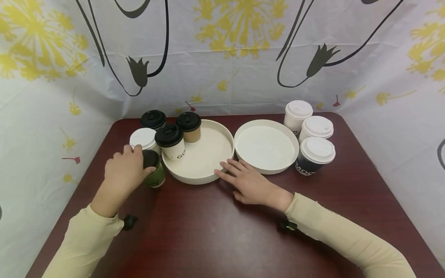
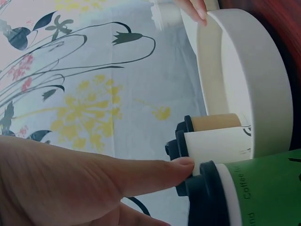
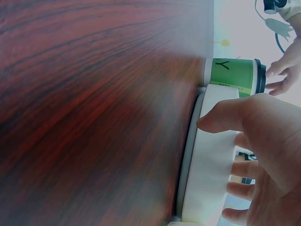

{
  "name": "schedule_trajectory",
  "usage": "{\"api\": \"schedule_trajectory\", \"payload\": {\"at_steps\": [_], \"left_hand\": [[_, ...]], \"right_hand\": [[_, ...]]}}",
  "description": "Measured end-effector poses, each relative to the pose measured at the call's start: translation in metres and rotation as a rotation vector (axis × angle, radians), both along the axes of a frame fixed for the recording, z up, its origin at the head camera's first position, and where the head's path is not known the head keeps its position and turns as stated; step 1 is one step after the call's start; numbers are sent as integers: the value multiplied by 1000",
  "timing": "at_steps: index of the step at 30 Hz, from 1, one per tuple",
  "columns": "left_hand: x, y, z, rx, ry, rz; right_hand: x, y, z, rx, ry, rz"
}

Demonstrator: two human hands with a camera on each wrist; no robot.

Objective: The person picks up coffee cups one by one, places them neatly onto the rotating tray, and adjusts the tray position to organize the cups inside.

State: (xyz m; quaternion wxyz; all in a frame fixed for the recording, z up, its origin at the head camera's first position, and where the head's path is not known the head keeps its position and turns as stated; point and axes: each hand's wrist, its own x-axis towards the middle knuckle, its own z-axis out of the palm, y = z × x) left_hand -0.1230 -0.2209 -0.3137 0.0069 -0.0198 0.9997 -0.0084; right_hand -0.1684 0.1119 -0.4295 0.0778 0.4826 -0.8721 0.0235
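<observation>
My left hand point(image 1: 124, 170) is over the black lid of a green paper cup point(image 1: 155, 177), which stands on the table left of a cream round tray point(image 1: 212, 154). In the left wrist view, the thumb point(image 2: 155, 175) stretches out beside that lid; whether it touches is unclear. Two black-lidded cups, one white point(image 1: 174, 150) and one brown point(image 1: 192, 135), stand in the tray's left part. My right hand point(image 1: 252, 184) has its fingers spread at the tray's near right rim, with the thumb near the outer wall in the right wrist view.
Behind the green cup stand a white-lidded cup point(image 1: 143, 138) and another black-lidded cup point(image 1: 153, 119). A second round tray point(image 1: 267, 144) sits to the right. Several white-lidded cups, one with a dark body point(image 1: 307, 164), are beyond it. A patterned cloth point(image 1: 222, 77) hangs behind the table.
</observation>
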Motion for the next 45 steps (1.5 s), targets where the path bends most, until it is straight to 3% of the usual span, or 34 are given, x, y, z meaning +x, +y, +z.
{"api": "schedule_trajectory", "payload": {"at_steps": [6,23,36,45], "left_hand": [[-3,-2,-4,27,-75,1],[-10,-3,-11,18,-97,7],[-10,-4,-11,32,-45,-19],[-4,1,-2,6,10,-33]], "right_hand": [[1,0,1,-1,-3,1],[0,0,-1,5,11,-4],[0,0,-2,-7,7,1],[1,0,-1,2,6,-5]]}}
